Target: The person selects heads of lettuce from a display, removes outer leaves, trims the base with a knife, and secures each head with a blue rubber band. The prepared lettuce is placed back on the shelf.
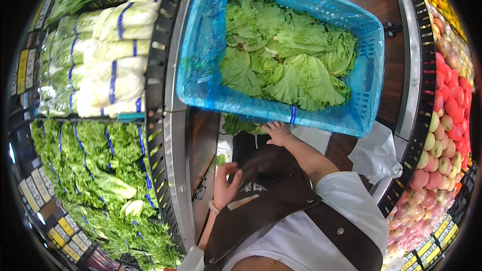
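Note:
A blue plastic crate lined with clear film stands before me, with loose green leaf lettuce heaped inside. My right hand is spread at the crate's near lower edge, fingertips by more leafy greens that show below the crate. Whether those fingertips touch the greens is unclear. Close to that hand, a strip of blue tape runs down the crate's near side. My left hand hovers beside my brown apron, fingers loosely curled, with nothing visible in it.
On the left, a black-edged shelf holds wrapped, blue-taped cabbages and bundled lettuce. Along the right, another rack carries apples and fruit in red foam nets. A clear plastic bag hangs near the right rack's metal edge.

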